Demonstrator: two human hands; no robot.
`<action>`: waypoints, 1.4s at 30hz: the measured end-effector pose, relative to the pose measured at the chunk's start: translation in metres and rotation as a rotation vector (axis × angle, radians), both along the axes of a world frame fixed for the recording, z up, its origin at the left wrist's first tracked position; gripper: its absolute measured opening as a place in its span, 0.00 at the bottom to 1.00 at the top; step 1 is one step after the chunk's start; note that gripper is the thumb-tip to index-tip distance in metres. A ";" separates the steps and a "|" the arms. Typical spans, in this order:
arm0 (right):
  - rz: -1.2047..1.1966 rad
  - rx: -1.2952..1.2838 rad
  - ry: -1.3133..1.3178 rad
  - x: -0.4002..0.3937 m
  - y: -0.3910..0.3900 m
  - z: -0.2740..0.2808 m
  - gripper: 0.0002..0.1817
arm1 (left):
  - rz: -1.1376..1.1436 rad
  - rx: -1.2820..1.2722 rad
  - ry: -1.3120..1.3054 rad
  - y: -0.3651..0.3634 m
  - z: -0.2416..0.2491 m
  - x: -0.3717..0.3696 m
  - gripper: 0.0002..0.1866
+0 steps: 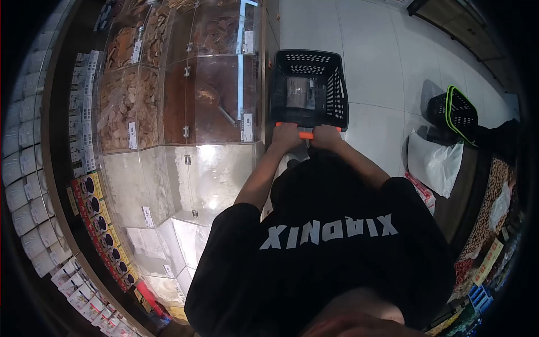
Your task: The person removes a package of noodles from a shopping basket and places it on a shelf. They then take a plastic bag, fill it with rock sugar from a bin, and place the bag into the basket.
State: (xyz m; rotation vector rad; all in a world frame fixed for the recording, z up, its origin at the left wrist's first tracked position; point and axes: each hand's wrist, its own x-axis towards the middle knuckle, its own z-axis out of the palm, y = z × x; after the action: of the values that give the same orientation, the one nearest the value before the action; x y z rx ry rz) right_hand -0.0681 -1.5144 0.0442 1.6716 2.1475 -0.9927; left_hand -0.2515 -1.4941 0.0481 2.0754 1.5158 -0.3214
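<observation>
My left hand [286,137] and my right hand [327,137] are both closed around the orange handle [306,135] of a black shopping cart. Its basket [338,84] has perforated plastic walls and stands just ahead of my hands. Inside lies a clear package [297,92] with greyish-brown contents, which I cannot make out exactly. Part of the handle shows between my two fists.
Along my left run transparent bulk bins [129,106] of dried and powdery goods with price tags. A green-rimmed basket [461,112] and a white bag [435,160] are at the right, beside a person's dark sleeve [497,137]. Pale floor tiles [373,67] extend ahead.
</observation>
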 end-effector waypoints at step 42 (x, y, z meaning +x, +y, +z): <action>-0.012 0.162 -0.024 0.061 0.267 -0.012 0.19 | -0.023 0.003 0.002 0.278 -0.006 0.058 0.13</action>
State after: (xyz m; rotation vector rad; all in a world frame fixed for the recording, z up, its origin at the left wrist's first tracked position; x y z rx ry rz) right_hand -0.0069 -1.2476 0.0322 1.7602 2.2585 -0.8167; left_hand -0.1937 -1.2158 0.0425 2.0967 1.4959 -0.3299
